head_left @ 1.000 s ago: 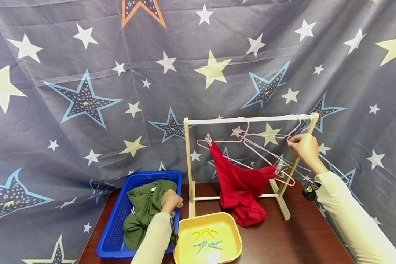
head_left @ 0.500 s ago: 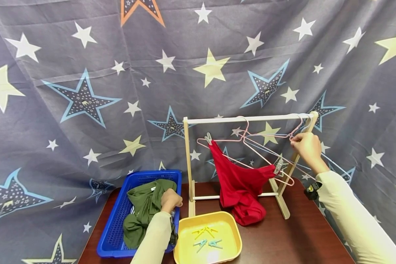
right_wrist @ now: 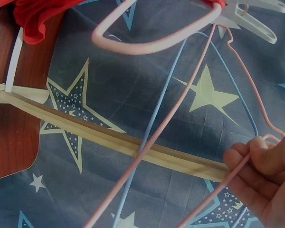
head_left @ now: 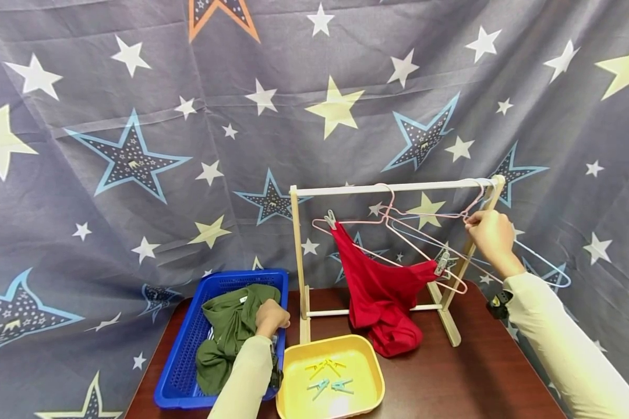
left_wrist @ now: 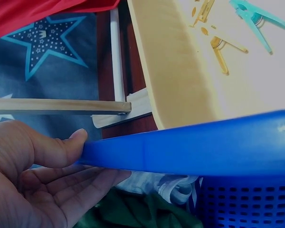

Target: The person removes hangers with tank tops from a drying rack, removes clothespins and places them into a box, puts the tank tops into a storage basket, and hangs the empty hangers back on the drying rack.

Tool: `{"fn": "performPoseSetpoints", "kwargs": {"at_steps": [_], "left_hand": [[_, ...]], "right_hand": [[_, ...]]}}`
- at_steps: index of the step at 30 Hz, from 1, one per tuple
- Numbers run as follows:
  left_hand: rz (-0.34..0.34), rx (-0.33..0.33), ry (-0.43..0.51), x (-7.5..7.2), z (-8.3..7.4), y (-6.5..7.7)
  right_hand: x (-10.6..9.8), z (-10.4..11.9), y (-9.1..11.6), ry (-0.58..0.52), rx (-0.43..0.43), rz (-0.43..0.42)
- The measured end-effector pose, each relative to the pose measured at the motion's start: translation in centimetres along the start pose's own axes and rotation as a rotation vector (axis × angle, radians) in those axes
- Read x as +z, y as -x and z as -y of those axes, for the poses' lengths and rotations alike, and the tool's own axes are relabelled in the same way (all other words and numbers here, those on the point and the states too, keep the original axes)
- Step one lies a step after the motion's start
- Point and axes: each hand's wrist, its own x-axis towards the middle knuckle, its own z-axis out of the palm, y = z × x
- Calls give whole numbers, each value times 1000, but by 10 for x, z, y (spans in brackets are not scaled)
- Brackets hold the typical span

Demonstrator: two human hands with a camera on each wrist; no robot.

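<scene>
My right hand (head_left: pixel 490 233) pinches the neck of a pink clothes hanger (right_wrist: pixel 145 149) near the right end of the white rail (head_left: pixel 367 191). A blue hanger (head_left: pixel 541 259) hangs close behind it. Further left on the rail, another pink hanger (head_left: pixel 359 222) carries a red garment (head_left: pixel 380 291), fixed by a grey clothespin (head_left: pixel 330 219) at one corner and a second clothespin (head_left: pixel 442 263) at the other. My left hand (head_left: pixel 272 318) grips the rim of the blue basket (left_wrist: pixel 190 147), thumb outside and fingers inside. Green clothing (head_left: pixel 230 331) lies in that basket.
Beside the basket, a yellow tray (head_left: pixel 374 378) holds two yellow clothespins (head_left: pixel 325 368) and two turquoise clothespins (head_left: pixel 340 386). The rack's wooden posts (head_left: pixel 300 262) stand on the brown table (head_left: pixel 424 384). A star-patterned curtain (head_left: pixel 162 244) hangs behind.
My right hand has slid slightly rightward along the rail with the pink hanger. The blue hanger's outer end has swung out to the right. My left hand has stayed at the basket.
</scene>
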Motion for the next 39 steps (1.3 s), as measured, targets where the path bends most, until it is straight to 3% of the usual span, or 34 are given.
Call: {"fn": "performPoseSetpoints", "kwargs": {"at_steps": [9,20,28,39], "left_hand": [[11,-5,-10,0,-1,-1],[-2,1,-31,-1,-1,2],[-9,1,-20,0,-2,0],[0,-6,4,-3,-1,2]], "right_hand": [[2,2,5,27,-40,-37],[-3,7,8,63,-42,12],[-1,8,14,68,-92,-68],[-6,16,22,25,-20,-70]]}}
